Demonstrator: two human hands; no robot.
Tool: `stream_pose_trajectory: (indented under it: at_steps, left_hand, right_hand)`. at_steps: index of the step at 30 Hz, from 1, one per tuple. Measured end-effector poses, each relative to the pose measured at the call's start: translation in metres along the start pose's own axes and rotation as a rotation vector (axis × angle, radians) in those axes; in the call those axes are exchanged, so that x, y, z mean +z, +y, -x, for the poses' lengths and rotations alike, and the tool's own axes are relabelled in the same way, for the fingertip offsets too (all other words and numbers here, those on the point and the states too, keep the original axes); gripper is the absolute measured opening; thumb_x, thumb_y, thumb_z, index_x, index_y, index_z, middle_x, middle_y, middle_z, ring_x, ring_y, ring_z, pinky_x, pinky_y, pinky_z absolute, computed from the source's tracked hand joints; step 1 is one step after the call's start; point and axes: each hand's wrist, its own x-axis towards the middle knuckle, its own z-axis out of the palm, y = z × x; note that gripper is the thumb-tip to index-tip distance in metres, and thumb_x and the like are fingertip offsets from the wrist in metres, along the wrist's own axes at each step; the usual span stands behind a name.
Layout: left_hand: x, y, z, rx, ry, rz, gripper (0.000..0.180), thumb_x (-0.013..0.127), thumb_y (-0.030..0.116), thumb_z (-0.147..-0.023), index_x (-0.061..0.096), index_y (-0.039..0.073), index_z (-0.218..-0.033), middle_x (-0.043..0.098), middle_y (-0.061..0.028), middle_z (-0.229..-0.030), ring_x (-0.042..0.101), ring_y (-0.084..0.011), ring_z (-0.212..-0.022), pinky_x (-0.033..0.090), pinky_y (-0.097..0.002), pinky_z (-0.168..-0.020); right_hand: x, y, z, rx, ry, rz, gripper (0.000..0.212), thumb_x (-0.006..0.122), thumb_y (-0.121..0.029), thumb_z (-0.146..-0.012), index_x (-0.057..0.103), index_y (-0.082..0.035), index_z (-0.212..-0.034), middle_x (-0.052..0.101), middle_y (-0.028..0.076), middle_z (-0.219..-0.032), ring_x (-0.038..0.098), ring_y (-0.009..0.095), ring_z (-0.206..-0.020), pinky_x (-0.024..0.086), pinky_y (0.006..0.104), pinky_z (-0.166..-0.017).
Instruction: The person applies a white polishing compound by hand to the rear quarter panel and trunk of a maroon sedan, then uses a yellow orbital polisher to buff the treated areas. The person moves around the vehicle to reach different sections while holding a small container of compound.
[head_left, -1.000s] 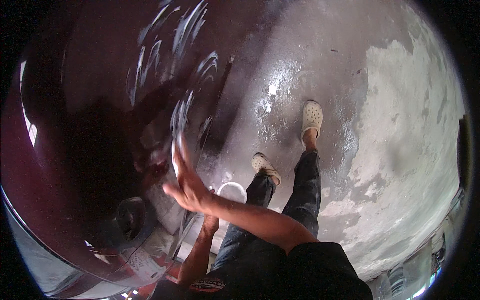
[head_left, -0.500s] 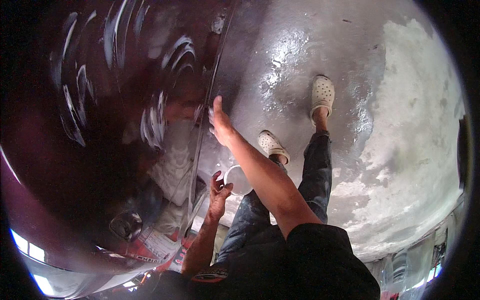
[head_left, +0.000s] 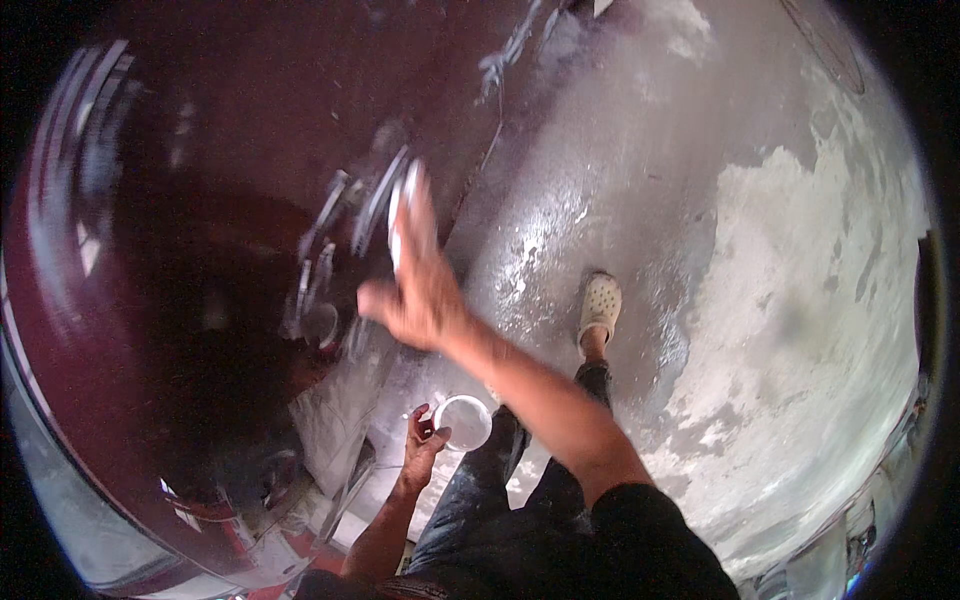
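Clearly, right hand (head_left: 422, 285) splayed by one maroon panel (head_left: 220, 130); left hand (head_left: 424, 446) curled at one container (head_left: 465, 424), grip unclear.

Dim, glare on floor (head_left: 620, 190), blurred fingers (head_left: 418, 215)

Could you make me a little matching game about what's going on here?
Things:
1. Right hand
2. Left hand
3. Clog
4. Glossy panel

Descriptions:
A. Pale, with small holes
B. At the edge of a round tub
C. Dark red, with whitish streaks
D. Fingers stretched out, thumb spread

Pairs: 1-D, 2-B, 3-A, 4-C
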Motion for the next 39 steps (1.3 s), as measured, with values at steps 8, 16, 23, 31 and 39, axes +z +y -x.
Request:
stream_pose_trajectory:
  at_steps: [8,16,23,31,39]
  left_hand:
    - [0.014,0.034,0.007,0.072,-0.048,-0.045,0.08,0.076,0.013,-0.083,0.032,0.008,-0.149,0.056,-0.0095,-0.11,0.056,-0.0179,-0.096,0.049,-0.0337,-0.08]
    - [0.027,0.068,0.051,0.048,-0.067,0.105,0.08,0.073,0.023,-0.084,0.029,0.01,-0.149,0.057,-0.0142,-0.122,0.06,-0.026,-0.102,0.051,-0.0431,-0.083]
    - [0.041,0.103,0.102,0.096,-0.007,0.285,0.083,0.077,0.017,-0.083,0.028,0.009,-0.15,0.054,-0.0161,-0.122,0.063,-0.0253,-0.098,0.056,-0.0402,-0.081]
    - [0.046,0.111,0.125,0.175,0.031,0.442,0.087,0.078,0.02,-0.082,0.025,0.007,-0.149,0.052,-0.0174,-0.123,0.063,-0.0253,-0.098,0.057,-0.042,-0.079]
    - [0.037,0.129,0.182,0.221,0.125,0.633,0.085,0.078,0.021,-0.08,0.027,0.005,-0.147,0.054,-0.0182,-0.12,0.062,-0.0234,-0.093,0.056,-0.0388,-0.076]
  right_hand:
    - [-0.049,-0.033,-0.087,0.115,0.155,0.115,0.096,0.052,-0.053,-0.097,0.007,0.01,-0.154,0.003,0.037,-0.159,0.01,0.051,-0.149,0.013,0.0528,-0.122]
    - [-0.024,-0.132,0.007,-0.019,-0.512,0.122,0.095,0.052,-0.063,-0.094,0.023,0.005,-0.153,0.014,0.033,-0.16,0.02,0.053,-0.145,0.023,0.0568,-0.118]
    - [-0.107,-0.146,-0.097,-0.044,0.002,0.385,0.084,0.065,-0.042,-0.094,0.03,0.01,-0.148,0.023,0.036,-0.155,0.028,0.052,-0.142,0.024,0.0567,-0.116]
    - [-0.048,-0.211,-0.098,-0.389,-0.488,0.587,0.117,0.034,-0.081,-0.086,0.027,0.02,-0.145,0.004,0.044,-0.155,0.012,0.058,-0.145,0.018,0.0578,-0.12]
    - [-0.114,-0.267,0.004,0.012,-1.153,0.333,0.059,0.064,-0.04,-0.093,0.057,0.003,-0.133,0.059,0.029,-0.13,0.056,0.042,-0.123,0.045,0.0455,-0.103]
